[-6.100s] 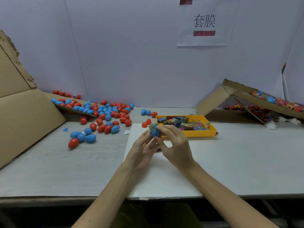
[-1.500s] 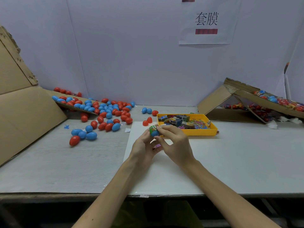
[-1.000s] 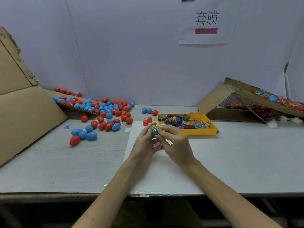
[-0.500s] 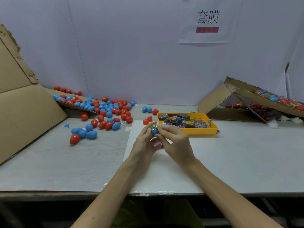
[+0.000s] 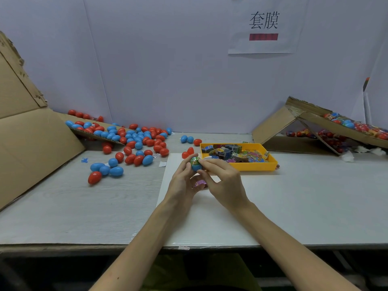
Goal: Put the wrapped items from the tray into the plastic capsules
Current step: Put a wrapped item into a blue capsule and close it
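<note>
Frame centre: blue capsule topped by green wrapped item, pinched by left hand and right hand. Yellow tray just behind. White sheet beneath, reaching bench front edge.

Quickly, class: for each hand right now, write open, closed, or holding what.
Left hand: holding the blue capsule.
Right hand: pinching the same capsule near its top.
</note>
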A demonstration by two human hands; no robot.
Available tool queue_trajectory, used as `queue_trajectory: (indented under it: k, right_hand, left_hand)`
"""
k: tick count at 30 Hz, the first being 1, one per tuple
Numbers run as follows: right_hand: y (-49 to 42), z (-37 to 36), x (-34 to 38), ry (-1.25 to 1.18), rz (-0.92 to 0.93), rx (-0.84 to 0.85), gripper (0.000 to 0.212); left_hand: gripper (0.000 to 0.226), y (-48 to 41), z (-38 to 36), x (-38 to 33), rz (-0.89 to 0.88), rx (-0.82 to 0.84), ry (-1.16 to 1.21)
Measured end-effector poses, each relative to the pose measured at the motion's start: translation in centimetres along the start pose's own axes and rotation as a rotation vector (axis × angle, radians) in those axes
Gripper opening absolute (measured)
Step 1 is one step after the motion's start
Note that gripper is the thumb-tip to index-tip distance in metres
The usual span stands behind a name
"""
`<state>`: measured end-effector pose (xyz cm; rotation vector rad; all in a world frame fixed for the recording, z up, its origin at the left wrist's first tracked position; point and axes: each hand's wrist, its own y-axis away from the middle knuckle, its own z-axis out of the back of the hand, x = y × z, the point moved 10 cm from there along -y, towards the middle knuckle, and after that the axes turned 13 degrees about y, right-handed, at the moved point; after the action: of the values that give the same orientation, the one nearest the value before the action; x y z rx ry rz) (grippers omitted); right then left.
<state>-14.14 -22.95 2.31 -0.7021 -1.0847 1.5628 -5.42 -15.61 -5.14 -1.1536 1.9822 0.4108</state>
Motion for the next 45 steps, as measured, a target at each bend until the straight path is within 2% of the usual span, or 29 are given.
queue_trajectory:
  k: [6,11,15,29,34,45]
  right_hand:
    - [-0.1,-0.3,-0.3,-0.072,-0.069,0.046,0.031]
    - [-0.2,-0.3,-1.0,-0.08,-0.129,0.071,0.014]
    - [-0.2,-0.5,-0.8,-0.077,-0.129,0.09,0.009]
    - [-0.2,-0.6,-0.6,-0.073,-0.098,0.086,0.007]
    - [-0.1,-0.8,-1.2,-0.052,-0.126,0.075,0.006]
    - [0.0,-0.8,-1.6,-0.052,-0.148,0.052,0.007]
  left_hand:
    - [0.034,0.3,-0.4,-0.1,0.008,0.005,-0.032]
    - [0.032,0.5,-0.8,0.2,0.026,0.001,-0.138]
    - [0.029,0.4,-0.5,0.2,0.018,-0.027,-0.167]
    - [0.027,0.3,0.4,-0.4,-0.03,-0.107,-0.181]
    - [0.021,0.3,0.0,-0.5,-0.044,-0.079,-0.203]
    - [0.024,0.3,-0.2,-0.4,-0.05,-0.087,-0.236]
